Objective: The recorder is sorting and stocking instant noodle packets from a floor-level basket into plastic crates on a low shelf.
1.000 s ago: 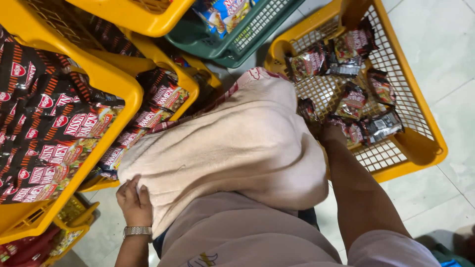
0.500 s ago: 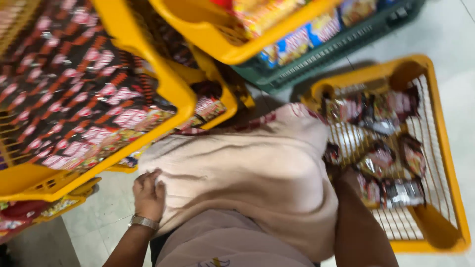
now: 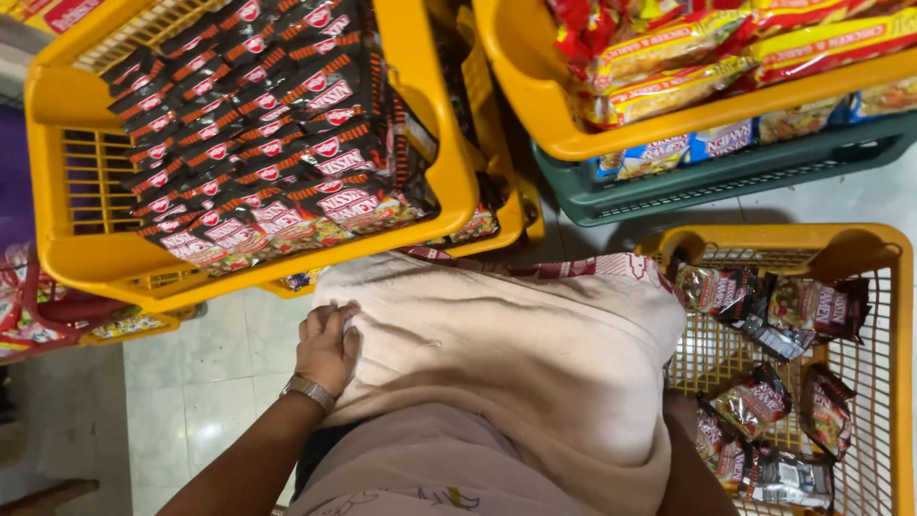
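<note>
A big cloth bundle [image 3: 516,354] filled the middle of the view, against the person's front, between a yellow crate [image 3: 420,115] of dark packets [image 3: 277,143] and a floor basket [image 3: 860,258] holding a few packets [image 3: 764,401]. The bundle looked soft and slack, probably fairly light, best gathered by its edge. The left hand [image 3: 327,346] lay curled on its left edge, gripping the cloth. The right hand was hidden behind the bundle; its grip could not be told. A wristwatch [image 3: 308,390] showed.
</note>
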